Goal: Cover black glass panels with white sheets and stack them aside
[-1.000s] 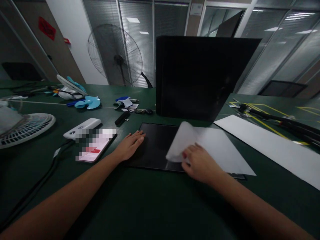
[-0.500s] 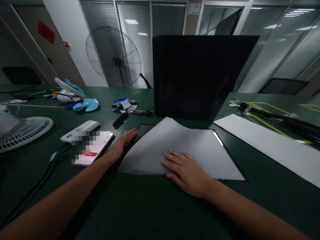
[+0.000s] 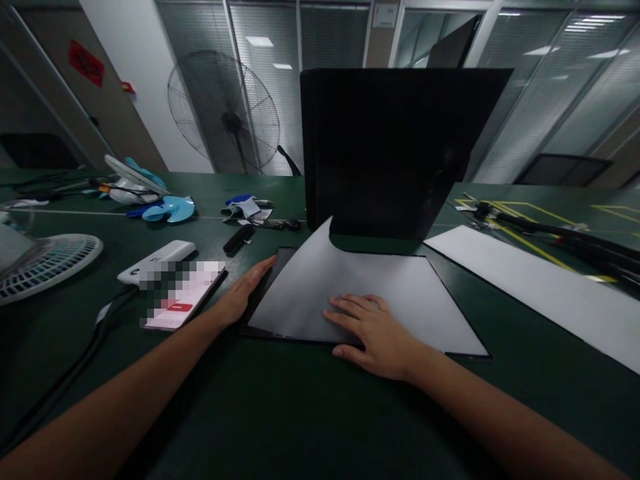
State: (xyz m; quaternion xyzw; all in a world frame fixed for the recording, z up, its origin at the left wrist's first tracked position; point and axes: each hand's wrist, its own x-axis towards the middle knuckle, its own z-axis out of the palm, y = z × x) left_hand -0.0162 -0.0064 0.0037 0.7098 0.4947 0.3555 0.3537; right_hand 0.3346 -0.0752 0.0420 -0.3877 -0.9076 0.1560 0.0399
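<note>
A thin greyish-white sheet (image 3: 405,283) lies over a flat panel with a dark frame (image 3: 283,259) on the green table. Its far left corner curls up off the panel, baring a dark strip along the left side. My right hand (image 3: 370,337) rests flat on the sheet near the front edge, fingers spread. At the panel's left edge my left hand (image 3: 245,290) lies with its fingers stretched out along the frame. Neither hand grips anything.
Behind the panel stands a large black screen (image 3: 390,153). A long white board (image 3: 540,293) lies to the right. On the left are a phone (image 3: 187,297), a white device (image 3: 157,260), a black object (image 3: 239,239) and a fan with a white grille (image 3: 55,263).
The sheet's near left part has shifted inward, showing the frame's front left corner. Its far corner curls higher. My right hand stays on the sheet, and the left has barely moved.
</note>
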